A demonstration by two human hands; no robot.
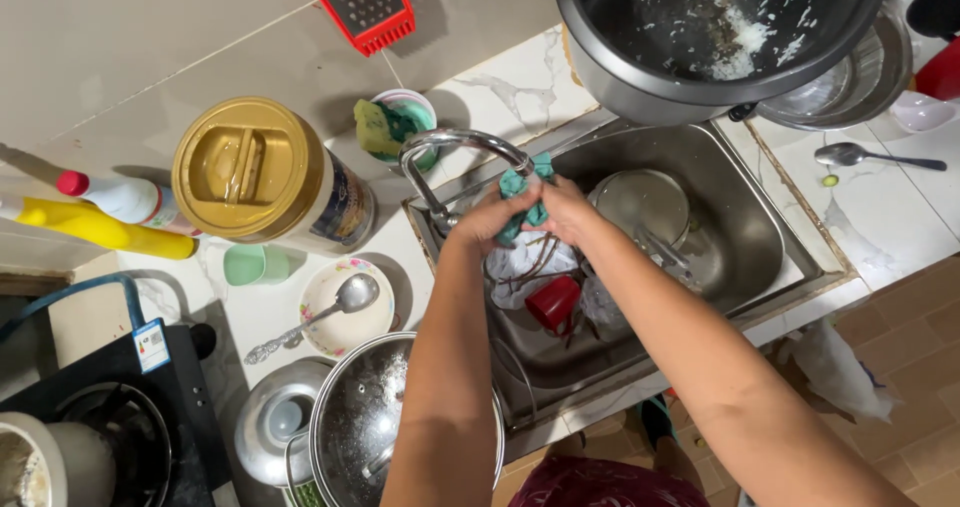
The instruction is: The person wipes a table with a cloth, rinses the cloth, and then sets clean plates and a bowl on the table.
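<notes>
Over the steel sink [745, 232], my left hand [490, 219] and my right hand [566, 210] together squeeze a teal cloth [527, 193] just under the curved tap [455, 147]. Below the hands lie a white plastic bag [520, 262] and a red cup [553, 303]. A round steel plate [643, 204] rests in the sink to the right of the hands.
A rice cooker pot [700, 37] with leftover rice stands behind the sink. On the left counter are a gold-lidded jar [255, 172], a sponge cup [395, 125], a bowl with a spoon [345, 307], a glass pot lid [365, 427] and a gas stove [100, 417]. Another spoon [875, 156] lies at right.
</notes>
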